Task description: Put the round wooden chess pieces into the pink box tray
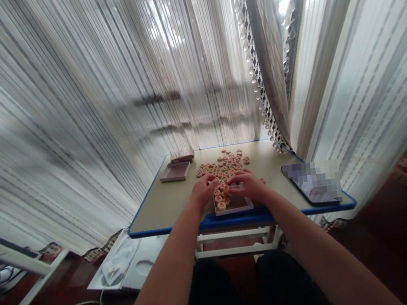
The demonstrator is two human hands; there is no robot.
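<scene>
A shallow box tray point(237, 204) lies at the table's near edge, with Chinese chess pieces point(221, 205) in rows along its left side, red characters up. My left hand point(204, 189) rests at the tray's upper left corner, fingers curved and apart beside the pieces. My right hand point(247, 185) reaches over the tray from the right, its thumb and fingers closed on a round chess piece point(226, 189) at the edge of the rows. Many loose chess pieces point(223, 166) are spread beyond both hands.
A second shallow tray point(175, 172) and a pinkish box point(182, 155) sit at the table's far left. On the right lies a phone-like device point(311, 186), partly blurred. The table point(154, 208) has a blue rim. Curtains point(179, 76) hang right behind it.
</scene>
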